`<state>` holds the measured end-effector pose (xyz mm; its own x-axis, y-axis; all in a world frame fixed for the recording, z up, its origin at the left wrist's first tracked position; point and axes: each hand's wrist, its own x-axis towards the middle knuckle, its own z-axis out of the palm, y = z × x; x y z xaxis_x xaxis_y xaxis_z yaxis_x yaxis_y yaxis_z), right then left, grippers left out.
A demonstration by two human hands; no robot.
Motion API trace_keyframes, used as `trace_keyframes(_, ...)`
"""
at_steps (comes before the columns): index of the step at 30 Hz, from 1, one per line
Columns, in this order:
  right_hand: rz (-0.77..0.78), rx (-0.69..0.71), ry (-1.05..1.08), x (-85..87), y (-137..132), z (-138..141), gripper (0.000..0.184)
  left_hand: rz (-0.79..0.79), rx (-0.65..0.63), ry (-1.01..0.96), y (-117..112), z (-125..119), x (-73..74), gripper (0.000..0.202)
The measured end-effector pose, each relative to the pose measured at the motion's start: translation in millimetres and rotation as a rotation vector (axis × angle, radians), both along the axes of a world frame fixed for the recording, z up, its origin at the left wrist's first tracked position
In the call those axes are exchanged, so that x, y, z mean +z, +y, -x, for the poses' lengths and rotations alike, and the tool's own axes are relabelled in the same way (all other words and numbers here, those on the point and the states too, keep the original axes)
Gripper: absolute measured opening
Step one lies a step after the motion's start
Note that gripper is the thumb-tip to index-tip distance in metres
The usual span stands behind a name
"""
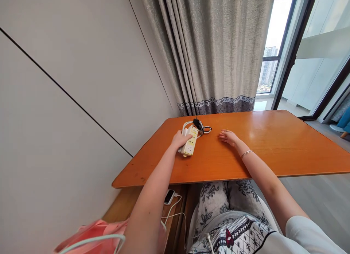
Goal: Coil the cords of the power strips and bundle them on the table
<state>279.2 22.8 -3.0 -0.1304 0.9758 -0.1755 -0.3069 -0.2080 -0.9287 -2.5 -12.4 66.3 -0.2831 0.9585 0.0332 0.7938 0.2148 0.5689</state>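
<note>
A cream power strip lies on the orange wooden table, its white cable and a black plug coiled just behind it. My left hand is wrapped around the strip's left side, thumb on top. My right hand rests flat on the tabletop to the right of the strip, fingers spread, holding nothing; a thin bracelet sits on that wrist.
A grey curtain hangs behind the table and a pale wall runs along the left. Below the table's front edge lie a phone with a white cable and a pink bag.
</note>
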Motion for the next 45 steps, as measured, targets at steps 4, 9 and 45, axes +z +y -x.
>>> trace_keyframes(4,-0.014,0.03,-0.005,-2.7,-7,3,0.011,-0.035,0.139,0.136,7,33,4.0,0.079)
trace_keyframes(9,-0.023,0.007,-0.014,-6.3,-7,4,0.01,0.138,0.11,0.312,5,72,1.0,0.099)
trace_keyframes(45,-0.137,0.055,-0.146,-13.0,-29,-25,0.014,0.066,-0.097,0.605,3,-11,-44.9,0.051)
